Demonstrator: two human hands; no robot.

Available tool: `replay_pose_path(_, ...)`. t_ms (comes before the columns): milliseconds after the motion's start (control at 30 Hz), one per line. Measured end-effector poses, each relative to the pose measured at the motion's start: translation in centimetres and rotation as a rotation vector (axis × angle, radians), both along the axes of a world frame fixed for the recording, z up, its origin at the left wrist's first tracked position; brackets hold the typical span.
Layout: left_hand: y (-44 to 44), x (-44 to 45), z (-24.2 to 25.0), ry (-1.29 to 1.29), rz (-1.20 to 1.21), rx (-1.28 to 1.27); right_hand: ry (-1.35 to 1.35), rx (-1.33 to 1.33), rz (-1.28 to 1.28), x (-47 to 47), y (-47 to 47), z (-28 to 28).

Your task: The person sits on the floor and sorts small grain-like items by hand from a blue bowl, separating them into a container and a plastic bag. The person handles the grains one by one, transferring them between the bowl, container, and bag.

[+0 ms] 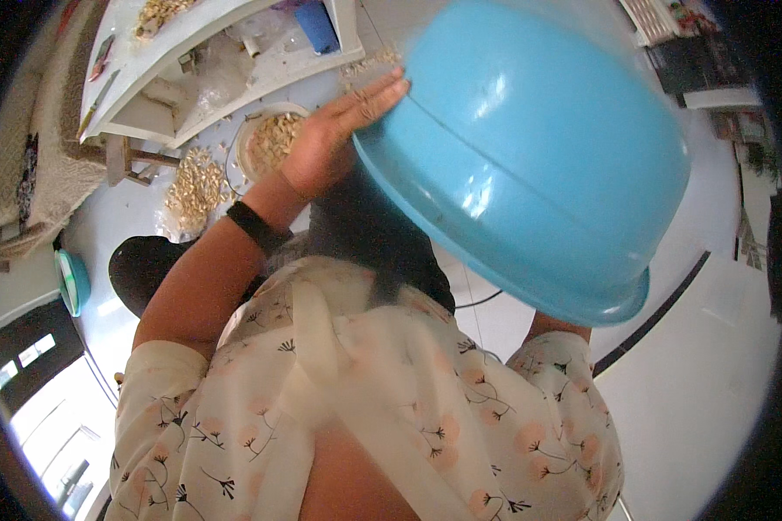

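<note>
A large light-blue plastic basin [528, 150] is held up tilted before me, its outer side facing the camera and its rim slanting down toward me. My left hand [348, 124] is at the basin's left edge, the palm by the rim and the fingers laid along the outer wall. The basin hides my right hand; only a bit of right forearm shows beneath the rim. Below my left hand, a round pale tub [241, 146] on the floor holds many small tan pieces, too blurred to name. The basin's inside is out of sight.
A pile of similar tan pieces [195, 189] lies on the floor by a wooden stool [118, 159]. The white table [120, 49] bears a knife [98, 104] and more pieces; plastic bags sit on its shelf. A green basin [72, 283] is far left. A dark cable [479, 301] crosses the floor.
</note>
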State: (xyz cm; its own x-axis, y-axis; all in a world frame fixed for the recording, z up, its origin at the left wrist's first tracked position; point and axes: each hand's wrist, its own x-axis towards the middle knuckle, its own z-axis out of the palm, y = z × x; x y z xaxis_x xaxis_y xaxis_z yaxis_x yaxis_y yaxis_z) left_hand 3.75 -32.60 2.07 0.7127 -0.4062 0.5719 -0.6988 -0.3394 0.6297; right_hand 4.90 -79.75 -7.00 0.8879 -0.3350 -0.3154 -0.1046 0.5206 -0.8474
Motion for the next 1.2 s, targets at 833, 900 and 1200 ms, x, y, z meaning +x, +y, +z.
replay_pose_path(833,0.2,-0.3,1.8,0.003,0.064,-0.143,0.038,-0.201,0.163,0.9,-0.9,0.3)
replay_pose_path(900,0.5,-0.7,2.0,0.065,0.005,-0.039,0.039,-0.233,0.167,1.1,-1.1,0.4)
replay_pose_path(1200,0.4,0.0,2.0,0.614,-0.049,-0.364,-0.031,-0.445,0.146,1.6,-1.3,1.8)
